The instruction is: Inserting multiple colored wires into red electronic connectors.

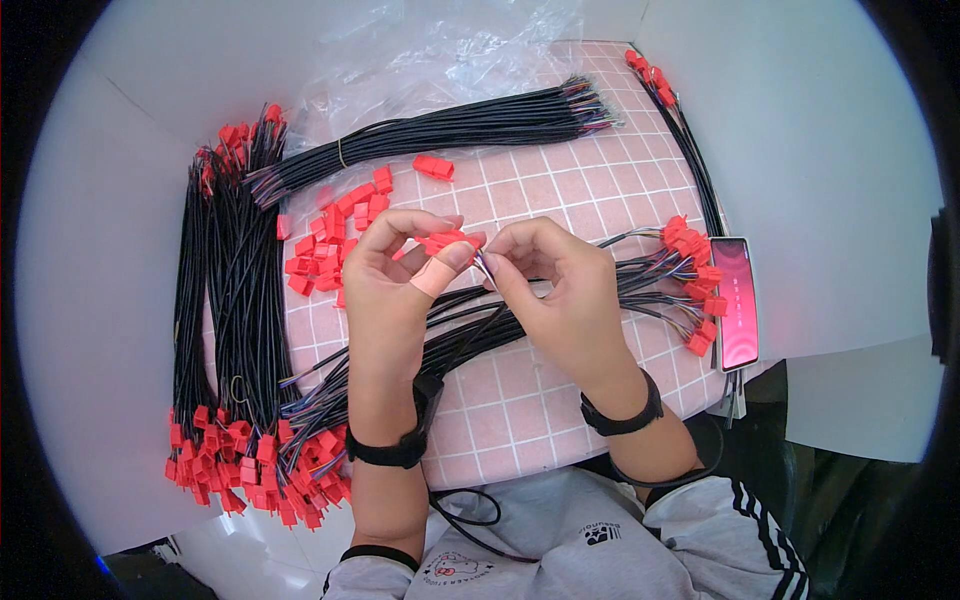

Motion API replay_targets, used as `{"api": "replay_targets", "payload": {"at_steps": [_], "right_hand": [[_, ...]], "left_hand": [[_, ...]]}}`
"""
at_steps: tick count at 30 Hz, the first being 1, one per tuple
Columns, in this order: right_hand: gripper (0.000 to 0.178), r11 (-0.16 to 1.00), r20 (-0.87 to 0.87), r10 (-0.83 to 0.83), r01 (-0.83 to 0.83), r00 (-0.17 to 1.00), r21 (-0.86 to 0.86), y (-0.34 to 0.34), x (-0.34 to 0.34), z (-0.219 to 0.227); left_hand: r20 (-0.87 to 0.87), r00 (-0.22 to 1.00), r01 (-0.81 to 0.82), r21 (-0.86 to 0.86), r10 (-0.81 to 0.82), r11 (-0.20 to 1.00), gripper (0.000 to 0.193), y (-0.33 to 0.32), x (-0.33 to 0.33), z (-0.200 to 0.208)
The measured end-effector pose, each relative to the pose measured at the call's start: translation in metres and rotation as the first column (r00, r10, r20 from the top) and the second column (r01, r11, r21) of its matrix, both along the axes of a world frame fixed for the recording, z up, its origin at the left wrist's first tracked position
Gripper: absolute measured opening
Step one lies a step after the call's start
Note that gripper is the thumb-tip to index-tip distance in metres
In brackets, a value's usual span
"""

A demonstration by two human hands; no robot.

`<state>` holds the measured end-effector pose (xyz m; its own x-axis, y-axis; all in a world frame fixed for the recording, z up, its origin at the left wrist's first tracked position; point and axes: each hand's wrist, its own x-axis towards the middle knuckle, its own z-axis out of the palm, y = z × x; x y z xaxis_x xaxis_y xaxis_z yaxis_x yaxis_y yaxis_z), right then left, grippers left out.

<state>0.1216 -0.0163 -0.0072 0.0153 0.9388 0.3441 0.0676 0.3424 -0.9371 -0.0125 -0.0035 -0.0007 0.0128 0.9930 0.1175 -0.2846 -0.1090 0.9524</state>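
Observation:
Between the fingers of my left hand point(395, 265) is a red plastic connector housing point(446, 241), pinched by thumb and fingertips. A plaster-like band wraps the left thumb. My right hand point(560, 280) pinches the thin coloured wires point(486, 268) of a black cable close beside the housing; whether a wire end sits inside it I cannot tell. Beneath both hands lies a bundle of black cables point(470, 340), with red housings point(690, 245) on the wire ends at its right. Several loose red housings point(325, 245) are heaped left of my left hand.
Bound black cables point(430, 130) lie across the far side by a clear plastic bag point(430, 60). More cables with red ends point(245, 270) stack at the left. A phone point(738, 305) rests at the right edge of the pink checked cloth point(560, 185). Pale panels point(820, 170) enclose the table.

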Motion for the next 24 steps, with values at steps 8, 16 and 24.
{"api": "replay_targets", "payload": {"at_steps": [8, 16, 24], "right_hand": [[0.007, 0.991, 0.159, -0.079, 0.06, 0.984, 0.124, 0.0, -0.002, 0.0], [0.009, 0.982, -0.284, 0.113, -0.151, 0.952, -0.114, 0.001, -0.002, 0.002], [0.015, 0.742, -0.399, 0.397, -0.545, 0.827, -0.39, 0.007, 0.016, 0.009]], "left_hand": [[0.003, 1.0, -0.018, 0.012, 0.018, 1.0, 0.02, 0.001, 0.002, -0.001], [0.061, 0.998, -0.03, 0.016, 0.029, 0.999, 0.02, 0.0, -0.002, 0.002], [-0.075, 0.994, 0.089, 0.159, -0.078, 0.983, 0.033, -0.004, -0.004, 0.01]]}}
